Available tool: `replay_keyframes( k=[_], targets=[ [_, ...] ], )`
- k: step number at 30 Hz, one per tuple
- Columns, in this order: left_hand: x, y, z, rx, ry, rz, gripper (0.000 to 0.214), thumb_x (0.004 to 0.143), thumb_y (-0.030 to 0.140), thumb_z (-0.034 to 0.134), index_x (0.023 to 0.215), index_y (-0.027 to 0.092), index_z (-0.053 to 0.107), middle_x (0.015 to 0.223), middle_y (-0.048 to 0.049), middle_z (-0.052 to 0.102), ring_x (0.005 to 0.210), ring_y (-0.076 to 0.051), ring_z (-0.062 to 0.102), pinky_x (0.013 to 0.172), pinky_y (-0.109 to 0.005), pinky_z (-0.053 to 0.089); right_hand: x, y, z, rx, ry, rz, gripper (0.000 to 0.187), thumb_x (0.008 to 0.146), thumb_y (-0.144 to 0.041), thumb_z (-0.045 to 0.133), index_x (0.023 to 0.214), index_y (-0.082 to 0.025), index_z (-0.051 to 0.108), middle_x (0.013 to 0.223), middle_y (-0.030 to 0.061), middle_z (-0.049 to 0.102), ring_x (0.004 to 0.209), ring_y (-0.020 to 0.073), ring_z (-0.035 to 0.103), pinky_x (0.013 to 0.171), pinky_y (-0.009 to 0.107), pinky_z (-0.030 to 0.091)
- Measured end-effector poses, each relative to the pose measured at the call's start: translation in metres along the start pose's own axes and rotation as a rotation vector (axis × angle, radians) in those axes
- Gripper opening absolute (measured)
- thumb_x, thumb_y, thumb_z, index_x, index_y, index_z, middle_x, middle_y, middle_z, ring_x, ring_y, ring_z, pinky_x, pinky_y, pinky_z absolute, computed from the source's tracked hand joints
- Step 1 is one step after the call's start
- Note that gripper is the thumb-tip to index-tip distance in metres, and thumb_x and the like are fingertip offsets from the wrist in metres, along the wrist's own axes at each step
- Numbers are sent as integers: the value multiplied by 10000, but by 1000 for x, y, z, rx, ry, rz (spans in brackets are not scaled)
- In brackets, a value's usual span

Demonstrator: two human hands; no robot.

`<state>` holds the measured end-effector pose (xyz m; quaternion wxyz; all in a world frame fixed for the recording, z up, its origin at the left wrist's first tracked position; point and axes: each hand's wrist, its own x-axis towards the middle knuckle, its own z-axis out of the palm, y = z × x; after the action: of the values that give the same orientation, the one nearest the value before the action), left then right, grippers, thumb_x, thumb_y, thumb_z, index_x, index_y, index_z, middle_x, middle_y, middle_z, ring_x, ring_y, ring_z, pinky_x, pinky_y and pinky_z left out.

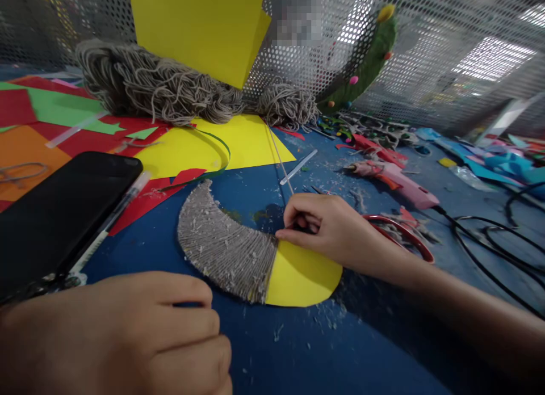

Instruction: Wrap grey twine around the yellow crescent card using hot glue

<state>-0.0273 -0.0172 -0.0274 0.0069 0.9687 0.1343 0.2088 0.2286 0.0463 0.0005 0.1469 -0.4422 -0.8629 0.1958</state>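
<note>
A yellow paper crescent (pixel 300 276) lies on the blue table (pixel 332 349), its left part covered with rows of grey string (pixel 221 244). My right hand (pixel 330 227) rests at the crescent's inner edge, fingers pinched on a taut strand of grey string (pixel 279 156) that runs back to the yarn pile (pixel 157 85). My left hand (pixel 123 332) lies low at the front left, fingers curled together, knuckles up; nothing shows in it.
A black phone (pixel 59 213) and a pen (pixel 113 219) lie at the left. Coloured paper sheets (pixel 55 108) sit behind. A pink glue gun (pixel 394 179), red-handled scissors (pixel 402 233), a glue stick (pixel 298 167) and black cables (pixel 489 236) are at the right. A mesh wall (pixel 426 54) stands behind.
</note>
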Motion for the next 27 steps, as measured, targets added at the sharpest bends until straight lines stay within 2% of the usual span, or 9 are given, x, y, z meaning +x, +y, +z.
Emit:
replay_keyframes(
  k=[3, 6, 8, 12, 15, 17, 19, 23, 27],
  targets=[
    [2, -5, -6, -147, -76, 140, 123, 816, 156, 519, 726, 230, 560, 581, 73, 559, 480, -101, 463, 619, -263, 453, 1, 1, 0, 12, -34, -12, 172, 811, -306, 555, 704, -173, 537, 653, -25, 537, 555, 66, 435, 537, 213, 333],
    [3, -9, -11, -162, -85, 82, 162, 816, 115, 508, 701, 226, 530, 513, 75, 498, 444, -110, 419, 588, -278, 419, 1, 1, 0, 11, -46, -17, 133, 827, -259, 523, 732, -171, 554, 688, -16, 541, 559, 66, 432, 546, 214, 341],
    [4, -10, -13, -159, -116, 68, 176, 839, 131, 478, 693, 223, 511, 523, 74, 498, 452, -116, 408, 592, -286, 411, 0, 1, 0, 20, -5, -15, 120, 839, -254, 496, 786, -174, 569, 754, -1, 548, 562, 66, 430, 546, 217, 350],
    [17, -11, -21, -107, -157, 122, 344, 930, 122, 283, 662, 207, 482, 543, 61, 508, 461, -123, 397, 556, -293, 390, -1, 2, -5, 93, 103, 27, 181, 871, -247, 408, 980, -182, 537, 1000, 54, 535, 561, 57, 449, 536, 225, 392],
    [27, -14, -28, -30, -161, 162, 449, 974, 124, 177, 674, 200, 502, 525, 57, 502, 444, -122, 395, 524, -289, 374, -3, 0, -17, 65, 154, 42, 199, 877, -265, 396, 1011, -191, 524, 1019, 60, 548, 611, 76, 497, 567, 236, 418],
    [29, -16, -31, -23, -159, 168, 482, 994, 171, 159, 665, 192, 511, 530, 51, 514, 449, -116, 411, 521, -286, 376, -7, -3, -28, -12, 93, 40, 189, 878, -304, 414, 947, -199, 554, 930, 43, 588, 680, 106, 534, 611, 249, 427],
    [29, -18, -34, -17, -158, 153, 503, 1000, 209, 176, 612, 184, 495, 516, 45, 509, 450, -112, 415, 516, -283, 374, -12, -9, -36, -114, -37, 22, 231, 866, -385, 444, 914, -207, 582, 901, 39, 615, 776, 146, 564, 688, 285, 438],
    [30, -24, -40, 33, -125, 88, 519, 1000, 202, 178, 612, 185, 523, 533, 37, 530, 463, -119, 424, 511, -275, 358, -27, -21, -40, -287, -264, 12, 493, 732, -543, 581, 1064, -180, 579, 1100, 91, 589, 965, 236, 556, 818, 384, 442],
    [32, -32, -40, 49, -93, 14, 573, 1000, 203, 69, 725, 189, 572, 671, 18, 615, 548, -124, 492, 553, -259, 357, -34, -27, -36, -391, -338, 34, 644, 689, -532, 626, 1163, -106, 533, 1247, 158, 500, 1084, 290, 509, 901, 442, 420]
  ],
)
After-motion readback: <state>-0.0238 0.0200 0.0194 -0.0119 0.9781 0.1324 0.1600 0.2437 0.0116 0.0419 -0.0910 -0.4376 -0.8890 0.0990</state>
